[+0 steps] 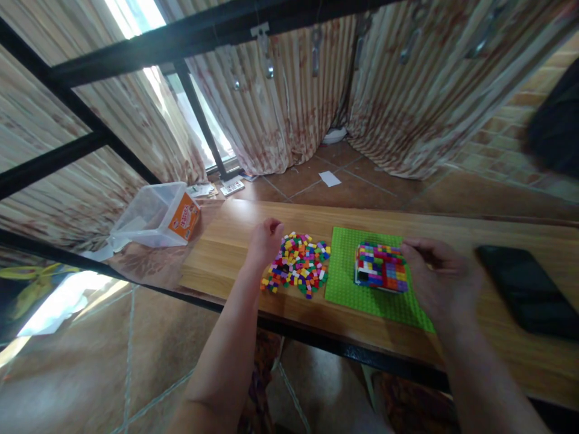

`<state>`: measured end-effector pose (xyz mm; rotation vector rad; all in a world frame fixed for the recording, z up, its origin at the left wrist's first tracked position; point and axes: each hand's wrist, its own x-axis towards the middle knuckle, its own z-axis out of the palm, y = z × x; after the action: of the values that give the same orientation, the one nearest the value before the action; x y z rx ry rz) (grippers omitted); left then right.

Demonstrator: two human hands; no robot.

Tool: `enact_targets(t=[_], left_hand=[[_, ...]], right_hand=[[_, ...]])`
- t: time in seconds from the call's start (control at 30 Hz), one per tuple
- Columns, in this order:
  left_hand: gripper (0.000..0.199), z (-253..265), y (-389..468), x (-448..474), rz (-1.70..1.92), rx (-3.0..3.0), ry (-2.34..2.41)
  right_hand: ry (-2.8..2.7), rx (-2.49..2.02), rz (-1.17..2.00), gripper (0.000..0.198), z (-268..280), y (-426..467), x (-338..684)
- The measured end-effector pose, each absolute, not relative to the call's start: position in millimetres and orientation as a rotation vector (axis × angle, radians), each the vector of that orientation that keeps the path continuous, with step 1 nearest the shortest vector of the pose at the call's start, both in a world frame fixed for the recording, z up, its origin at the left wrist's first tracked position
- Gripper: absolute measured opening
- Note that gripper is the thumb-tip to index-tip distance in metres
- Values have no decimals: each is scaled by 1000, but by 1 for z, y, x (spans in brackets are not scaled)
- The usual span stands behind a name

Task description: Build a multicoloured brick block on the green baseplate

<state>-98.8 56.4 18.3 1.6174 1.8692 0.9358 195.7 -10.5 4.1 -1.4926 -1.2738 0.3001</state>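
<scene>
My left hand (266, 242) hovers at the left side of a pile of small coloured building bricks (298, 262), its fingers curled together; whatever they may hold is too small to make out. A multicoloured brick structure (382, 268) stands on a green baseplate (341, 283). It is box-shaped, with a dark gap on its left part. Beside its right end, my right hand (441, 277) has thumb and fingers closed in a pinch over the plate. Anything in that pinch is hidden. The hand covers the right part of the baseplate.
All this lies on a long wooden table (217, 259). A black phone (527, 289) rests at the right. Beyond the left end stands a clear plastic bin (151, 211) with an orange label. Curtains (289, 102) and a dark metal frame (136, 57) are behind.
</scene>
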Motion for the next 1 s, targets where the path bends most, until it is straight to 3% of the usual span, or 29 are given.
enact_targets(t=[0.07,0.17,0.33,0.67,1.0], left_hand=[[14,16,49,-79,1100,1483,1509],[20,11,30,-43,1035,1255,1029],[38,4,8,-3,944,1039,711],[44,5,5,19,985,1000,714],[11,3,16,16,1052,1043,1020]], right_hand=[[-1325,-1440,352,22,5,-12,191],[-1422,-1389,458,21,11,-16,183],[-1612,-1297,602,21,19,-20,177],[-1510,-1250,687,13,17,-21,172],[-1599,-1463,453,17,8,-16,212]])
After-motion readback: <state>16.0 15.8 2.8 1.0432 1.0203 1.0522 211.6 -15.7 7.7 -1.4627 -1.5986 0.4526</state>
